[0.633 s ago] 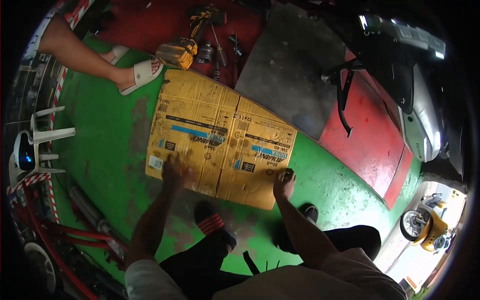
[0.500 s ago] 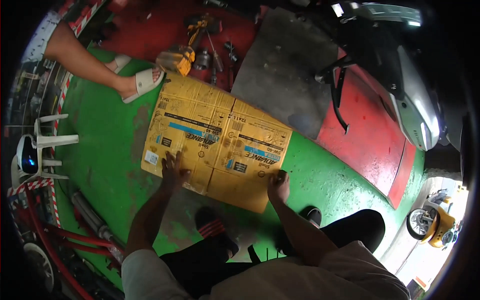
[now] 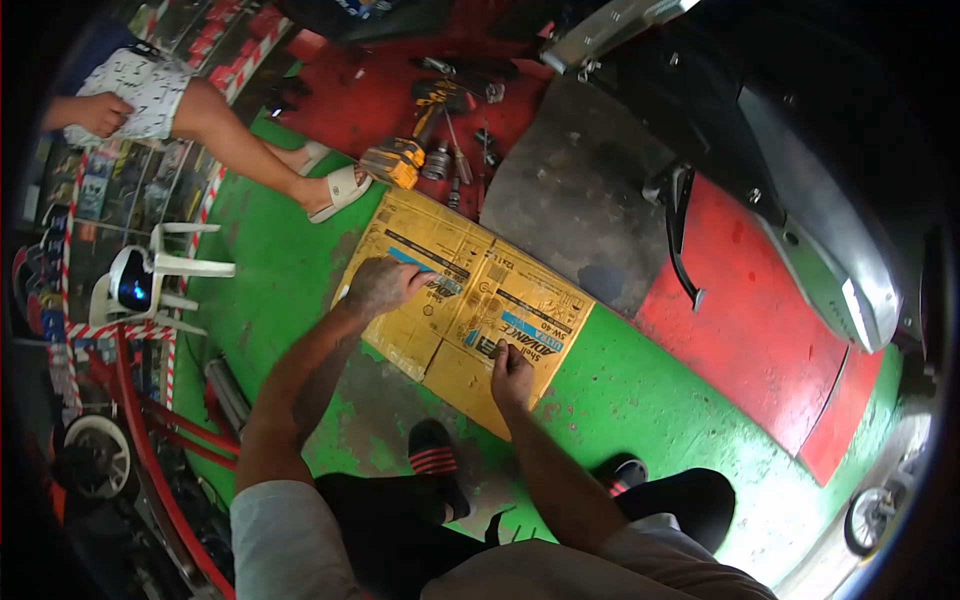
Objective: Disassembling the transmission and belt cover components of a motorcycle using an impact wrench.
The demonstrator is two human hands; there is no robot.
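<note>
A flattened yellow cardboard box (image 3: pixel 465 265) with blue and black print lies on the floor in front of me. Over its left part is my left hand (image 3: pixel 385 287), the fingers curled in and pointing right; whatever they hold is hidden. Above the lower right part of the cardboard, my right hand (image 3: pixel 513 378) is closed with the thumb uppermost. Anything between its fingers is too small to tell.
Beyond the cardboard lie a yellow-black cordless power tool (image 3: pixel 398 160), sockets (image 3: pixel 437 162) and a screwdriver (image 3: pixel 460 160). A motorcycle (image 3: pixel 800 190) on its stand (image 3: pixel 680 235) is at right. A person in sandals (image 3: pixel 340 192) stands far left, near a white chair (image 3: pixel 185 262).
My left hand has gone from spread flat on the cardboard to curled above it. My right hand has moved inward from the cardboard's right edge. The view has shifted.
</note>
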